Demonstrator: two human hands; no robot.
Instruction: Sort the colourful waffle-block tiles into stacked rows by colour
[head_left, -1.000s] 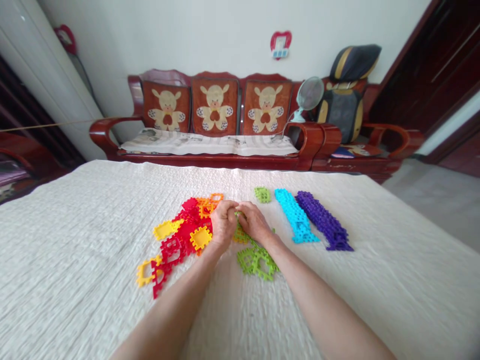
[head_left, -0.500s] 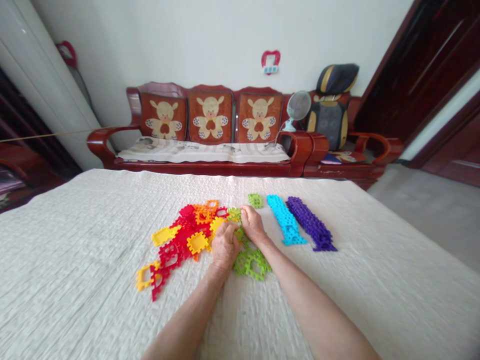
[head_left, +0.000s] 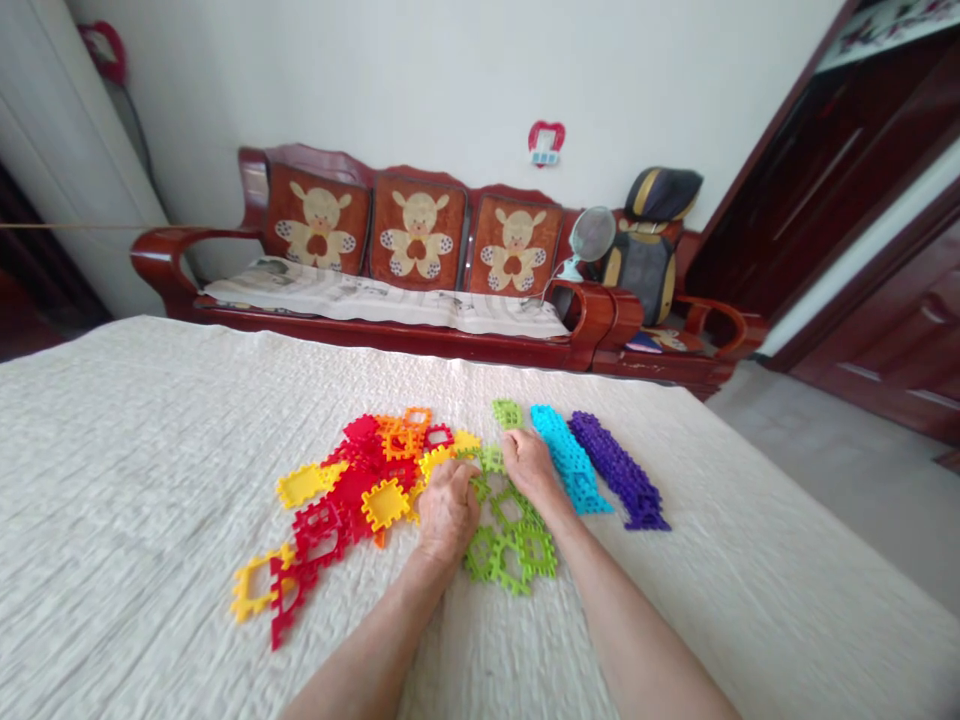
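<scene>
Flat plastic interlocking tiles lie on a cream quilted cover (head_left: 150, 470). My left hand (head_left: 448, 512) rests knuckles up, fingers curled, on the green tiles (head_left: 510, 545) by the edge of the red, orange and yellow pile (head_left: 352, 490). My right hand (head_left: 529, 463) presses down, fingers bent, on the far end of the green tiles, next to the row of blue tiles (head_left: 568, 468). What either hand grips is hidden under the fingers. A single green tile (head_left: 508, 412) lies beyond the hands.
A row of purple tiles (head_left: 616, 468) lies right of the blue one. Behind the cover stands a red wooden bench (head_left: 390, 300) with bear cushions, a small fan (head_left: 589, 235) and a bag. Dark wooden doors are at right.
Both hands have drawn back toward me from the pile's far edge onto the green tiles. The camera has swung a little left and tilted.
</scene>
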